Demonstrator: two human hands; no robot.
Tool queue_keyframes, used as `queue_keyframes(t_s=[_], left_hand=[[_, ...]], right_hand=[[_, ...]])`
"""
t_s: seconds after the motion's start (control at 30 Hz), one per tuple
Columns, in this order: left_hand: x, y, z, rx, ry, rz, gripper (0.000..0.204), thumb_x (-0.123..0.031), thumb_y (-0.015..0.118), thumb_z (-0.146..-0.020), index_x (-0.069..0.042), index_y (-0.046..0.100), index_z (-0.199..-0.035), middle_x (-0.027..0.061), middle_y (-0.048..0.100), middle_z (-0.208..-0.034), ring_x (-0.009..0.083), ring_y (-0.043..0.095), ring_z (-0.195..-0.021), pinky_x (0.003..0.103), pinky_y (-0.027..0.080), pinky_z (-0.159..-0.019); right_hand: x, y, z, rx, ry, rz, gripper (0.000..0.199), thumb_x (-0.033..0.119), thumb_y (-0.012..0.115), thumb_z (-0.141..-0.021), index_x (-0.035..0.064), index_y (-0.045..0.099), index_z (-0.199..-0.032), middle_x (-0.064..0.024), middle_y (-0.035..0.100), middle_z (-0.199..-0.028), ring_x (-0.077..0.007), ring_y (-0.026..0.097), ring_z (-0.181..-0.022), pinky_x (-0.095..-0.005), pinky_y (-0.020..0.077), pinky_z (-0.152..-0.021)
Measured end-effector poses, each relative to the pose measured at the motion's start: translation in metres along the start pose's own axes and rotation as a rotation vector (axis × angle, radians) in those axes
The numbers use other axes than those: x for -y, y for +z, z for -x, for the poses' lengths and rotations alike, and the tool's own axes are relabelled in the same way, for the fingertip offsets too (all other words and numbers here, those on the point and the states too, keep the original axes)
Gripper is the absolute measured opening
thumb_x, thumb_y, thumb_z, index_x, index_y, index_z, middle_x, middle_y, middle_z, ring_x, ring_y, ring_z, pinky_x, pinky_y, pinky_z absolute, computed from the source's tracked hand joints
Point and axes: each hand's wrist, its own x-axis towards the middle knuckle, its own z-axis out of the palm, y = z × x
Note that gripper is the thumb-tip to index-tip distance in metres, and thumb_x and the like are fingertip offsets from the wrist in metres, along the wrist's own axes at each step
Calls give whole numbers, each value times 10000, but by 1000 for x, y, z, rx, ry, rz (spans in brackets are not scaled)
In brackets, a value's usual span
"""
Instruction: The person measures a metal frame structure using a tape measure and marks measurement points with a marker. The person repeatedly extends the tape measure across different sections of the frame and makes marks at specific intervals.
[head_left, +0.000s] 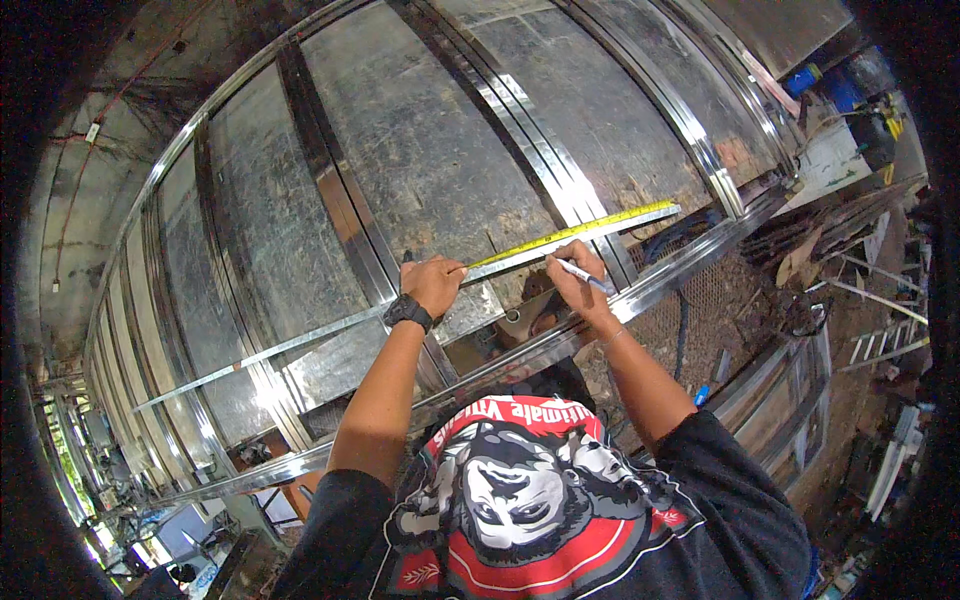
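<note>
Cluttered workshop in daylight, dirt floor (770, 330) — scrap wood (830, 235) at right, blue containers (815, 80) beyond

- The left hand (434, 283) reaches forward, arm extended, fingers curled down in a pinch.
- The right hand (578, 280) sits just beside it, fingers closed in a writing grip.

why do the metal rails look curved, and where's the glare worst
Head view: fisheye bends the straight steel frame toward the rim; corners are black. Glare is strongest on the polished strip above the yellow tape measure. Both the left hand and right hand are sharp.
</note>
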Motion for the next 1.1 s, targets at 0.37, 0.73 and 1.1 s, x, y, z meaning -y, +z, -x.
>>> queue_keyframes(t_s=[0.37,0.73,1.1], left_hand=[[1,1,0,-14,15,1,285,-408,640,-963,-202,828,-1020,29,759,-968,261,691,-971,453,404,-897],[1,3,-1,5,6,18,261,-397,631,-972,-232,825,-1031,28,736,-925,251,677,-944,447,385,-897],[2,3,-2,27,-7,15,266,-391,631,-971,-220,825,-1035,34,724,-918,256,669,-940,459,377,-890]], right_hand=[[3,17,-4,72,-128,52,202,170,760,-875,20,628,-904,-174,655,-829,-352,669,-758,-433,529,-690],[-2,19,-4,88,-162,22,209,172,750,-891,17,615,-929,-173,648,-839,-370,665,-774,-444,524,-690],[6,17,-3,95,-37,75,214,185,765,-865,17,640,-911,-172,666,-819,-348,682,-772,-436,536,-693]])
